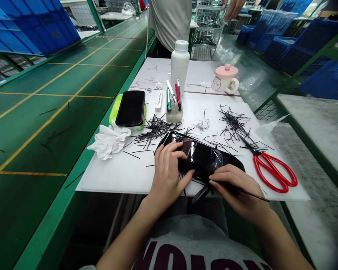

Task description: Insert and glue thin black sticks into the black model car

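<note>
A glossy black model car body (199,157) lies on a white cutting board (124,176), and my left hand (167,168) presses down on it with curved fingers. My right hand (233,189) pinches a thin black strip (252,194) beside the car's near edge. Loose black strips lie in two heaps, one (156,129) left of the car and one (233,122) beyond it. Red-handled scissors (273,172) rest open on the board to the right of my right hand. The car's underside is hidden.
A black phone (131,108), crumpled tissue (109,141), a white bottle (180,63), a pen holder (174,112) and a pink-lidded mug (225,78) stand on the bench. A green conveyor belt (50,112) runs along the left. A co-worker (169,18) stands beyond the bench, near blue crates (295,48).
</note>
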`<act>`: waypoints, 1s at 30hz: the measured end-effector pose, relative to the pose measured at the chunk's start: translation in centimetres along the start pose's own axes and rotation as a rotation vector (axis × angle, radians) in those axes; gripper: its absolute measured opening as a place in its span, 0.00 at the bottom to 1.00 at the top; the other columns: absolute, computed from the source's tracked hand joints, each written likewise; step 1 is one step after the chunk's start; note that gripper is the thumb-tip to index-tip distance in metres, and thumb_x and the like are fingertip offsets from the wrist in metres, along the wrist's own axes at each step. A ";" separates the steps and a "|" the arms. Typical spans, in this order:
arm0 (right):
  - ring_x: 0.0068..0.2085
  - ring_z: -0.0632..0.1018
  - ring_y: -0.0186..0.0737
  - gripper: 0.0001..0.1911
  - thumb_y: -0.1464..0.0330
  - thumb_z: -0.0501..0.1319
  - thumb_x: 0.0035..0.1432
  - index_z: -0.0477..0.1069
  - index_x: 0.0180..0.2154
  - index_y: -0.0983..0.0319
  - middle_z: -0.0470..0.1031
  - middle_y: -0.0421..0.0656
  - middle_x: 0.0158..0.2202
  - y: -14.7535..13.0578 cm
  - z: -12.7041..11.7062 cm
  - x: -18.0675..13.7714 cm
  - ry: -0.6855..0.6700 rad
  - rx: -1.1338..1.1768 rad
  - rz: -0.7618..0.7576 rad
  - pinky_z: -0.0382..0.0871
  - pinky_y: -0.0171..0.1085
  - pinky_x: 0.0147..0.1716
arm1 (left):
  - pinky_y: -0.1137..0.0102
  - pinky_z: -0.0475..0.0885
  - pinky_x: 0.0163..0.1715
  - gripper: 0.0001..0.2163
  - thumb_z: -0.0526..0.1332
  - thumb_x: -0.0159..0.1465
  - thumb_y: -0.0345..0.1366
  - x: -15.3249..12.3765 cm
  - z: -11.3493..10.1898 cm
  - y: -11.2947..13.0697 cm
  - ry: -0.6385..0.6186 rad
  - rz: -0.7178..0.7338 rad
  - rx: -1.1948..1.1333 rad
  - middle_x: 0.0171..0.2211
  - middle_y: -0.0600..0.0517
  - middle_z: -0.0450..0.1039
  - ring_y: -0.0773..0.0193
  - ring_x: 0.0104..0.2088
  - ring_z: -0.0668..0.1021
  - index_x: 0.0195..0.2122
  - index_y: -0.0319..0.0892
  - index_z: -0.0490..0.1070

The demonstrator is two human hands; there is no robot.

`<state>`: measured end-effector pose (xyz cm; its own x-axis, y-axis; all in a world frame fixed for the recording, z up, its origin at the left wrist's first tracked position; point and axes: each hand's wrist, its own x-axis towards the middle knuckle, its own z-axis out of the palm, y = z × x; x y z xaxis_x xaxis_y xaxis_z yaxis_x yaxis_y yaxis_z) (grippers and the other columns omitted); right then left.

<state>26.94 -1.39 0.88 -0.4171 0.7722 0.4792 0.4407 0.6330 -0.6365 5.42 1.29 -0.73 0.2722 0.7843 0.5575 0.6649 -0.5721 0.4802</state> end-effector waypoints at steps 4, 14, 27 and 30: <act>0.37 0.75 0.37 0.12 0.80 0.59 0.62 0.70 0.44 0.61 0.75 0.45 0.37 -0.5 0.1 0.0 -0.030 -0.057 -0.033 0.72 0.36 0.35 | 0.47 0.55 0.65 0.15 0.64 0.63 0.31 0.0 0.0 0.0 -0.003 -0.006 0.002 0.55 0.39 0.68 0.50 0.62 0.68 0.46 0.43 0.58; 0.35 0.75 0.40 0.09 0.78 0.55 0.65 0.68 0.42 0.60 0.74 0.45 0.34 -2.2 0.4 1.1 -0.099 -0.145 0.011 0.71 0.37 0.32 | 0.39 0.45 0.64 0.16 0.64 0.64 0.32 0.1 -0.4 0.5 -0.053 -0.118 -0.006 0.57 0.40 0.68 0.50 0.60 0.70 0.46 0.45 0.57; 0.33 0.73 0.38 0.06 0.76 0.56 0.66 0.67 0.39 0.59 0.70 0.42 0.32 -2.8 1.4 1.5 0.004 -0.157 0.190 0.68 0.39 0.33 | 0.45 0.46 0.65 0.15 0.63 0.64 0.32 -0.3 -0.4 0.1 -0.008 -0.081 -0.077 0.57 0.41 0.69 0.52 0.59 0.72 0.47 0.45 0.57; 0.33 0.73 0.39 0.06 0.76 0.57 0.65 0.67 0.39 0.59 0.70 0.42 0.32 -2.6 1.2 1.1 0.054 -0.100 0.198 0.67 0.39 0.31 | 0.45 0.45 0.66 0.15 0.63 0.64 0.31 -0.3 -0.4 0.0 -0.010 -0.076 -0.092 0.57 0.41 0.69 0.52 0.59 0.71 0.47 0.45 0.57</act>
<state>24.37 -2.25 2.30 -0.2726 0.8819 0.3847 0.5870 0.4693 -0.6598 5.06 0.98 -0.64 0.2306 0.8283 0.5107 0.6176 -0.5302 0.5810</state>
